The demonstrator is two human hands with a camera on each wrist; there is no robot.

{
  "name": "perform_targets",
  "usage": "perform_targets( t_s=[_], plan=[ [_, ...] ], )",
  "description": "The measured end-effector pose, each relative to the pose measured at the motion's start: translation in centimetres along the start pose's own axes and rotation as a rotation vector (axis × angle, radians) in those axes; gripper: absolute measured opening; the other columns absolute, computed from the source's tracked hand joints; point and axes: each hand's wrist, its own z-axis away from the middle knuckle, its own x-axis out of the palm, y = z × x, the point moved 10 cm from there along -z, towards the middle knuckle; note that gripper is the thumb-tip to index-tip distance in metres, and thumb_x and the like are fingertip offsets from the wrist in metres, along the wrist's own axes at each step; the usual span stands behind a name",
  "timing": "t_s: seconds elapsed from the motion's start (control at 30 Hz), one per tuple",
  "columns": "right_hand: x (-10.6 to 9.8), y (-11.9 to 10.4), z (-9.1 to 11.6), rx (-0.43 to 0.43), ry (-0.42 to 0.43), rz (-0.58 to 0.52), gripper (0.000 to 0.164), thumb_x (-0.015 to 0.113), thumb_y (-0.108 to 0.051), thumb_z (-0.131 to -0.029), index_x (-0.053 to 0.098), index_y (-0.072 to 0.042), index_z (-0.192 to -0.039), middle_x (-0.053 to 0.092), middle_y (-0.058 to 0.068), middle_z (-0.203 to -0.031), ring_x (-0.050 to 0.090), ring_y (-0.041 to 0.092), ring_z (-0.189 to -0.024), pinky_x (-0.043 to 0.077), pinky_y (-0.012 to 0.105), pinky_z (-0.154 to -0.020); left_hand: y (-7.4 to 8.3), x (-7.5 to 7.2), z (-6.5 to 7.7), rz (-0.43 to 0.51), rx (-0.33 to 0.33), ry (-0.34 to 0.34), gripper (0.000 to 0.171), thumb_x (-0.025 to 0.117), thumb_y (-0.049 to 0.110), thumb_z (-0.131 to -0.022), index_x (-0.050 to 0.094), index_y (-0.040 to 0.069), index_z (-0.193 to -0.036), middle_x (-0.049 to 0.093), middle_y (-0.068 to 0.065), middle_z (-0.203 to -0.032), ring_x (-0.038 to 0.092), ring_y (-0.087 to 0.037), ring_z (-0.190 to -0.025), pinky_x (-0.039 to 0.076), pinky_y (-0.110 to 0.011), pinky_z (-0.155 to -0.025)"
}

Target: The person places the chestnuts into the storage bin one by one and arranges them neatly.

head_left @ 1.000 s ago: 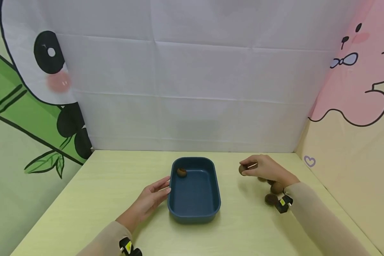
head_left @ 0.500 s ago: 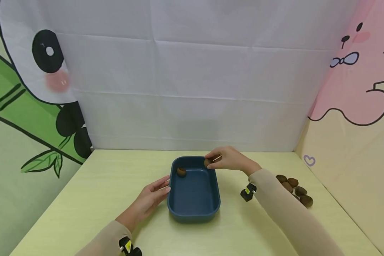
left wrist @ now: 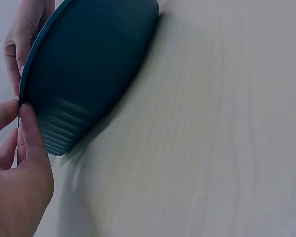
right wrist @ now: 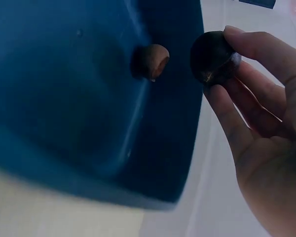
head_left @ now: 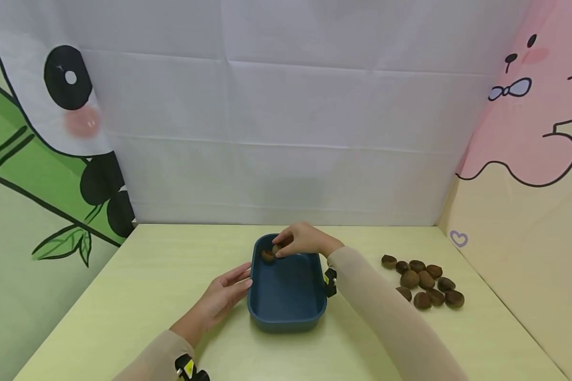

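A dark blue rectangular container point(head_left: 287, 296) stands on the table before me. My left hand point(head_left: 219, 299) rests its fingertips against the container's left side, fingers mostly straight; the left wrist view shows the thumb touching the outer wall near the rim. Over the far left part of the container, my right hand point(head_left: 305, 239) pinches a chestnut point(right wrist: 214, 58) between thumb and fingers. Another chestnut point(head_left: 268, 257), brown with a paler patch, lies inside in the far left corner, just below the held one. Several more chestnuts point(head_left: 426, 279) lie in a loose group on the right.
The pale yellow table point(head_left: 195, 243) ends at a white cloth backdrop point(head_left: 286, 132). Cartoon-printed panels flank it, a green one point(head_left: 43, 174) on the left and a pink and cream one point(head_left: 519, 201) on the right.
My right hand has carried the chestnut leftward from beside the group on the right, past the container's far right rim, to above its far left corner. The left hand has stayed put.
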Motion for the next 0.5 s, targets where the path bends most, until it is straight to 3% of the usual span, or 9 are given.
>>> perform_targets(
  t_s=[0.5],
  plan=[
    [3.7,1.7,-2.0,0.059,-0.001,-0.087,0.035,0.077,-0.025,-0.090,0.073,-0.012,-0.123,0.074,-0.006,-0.106,0.066,0.008,-0.100,0.051,0.033,-0.096,-0.1,0.1,0.2,-0.003,0.000,-0.011,0.063,0.064,0.011,-0.100,0.035,0.004,-0.156,0.037,-0.023,-0.152,0.054,-0.021,-0.128,0.046,-0.029,-0.103]
  ],
)
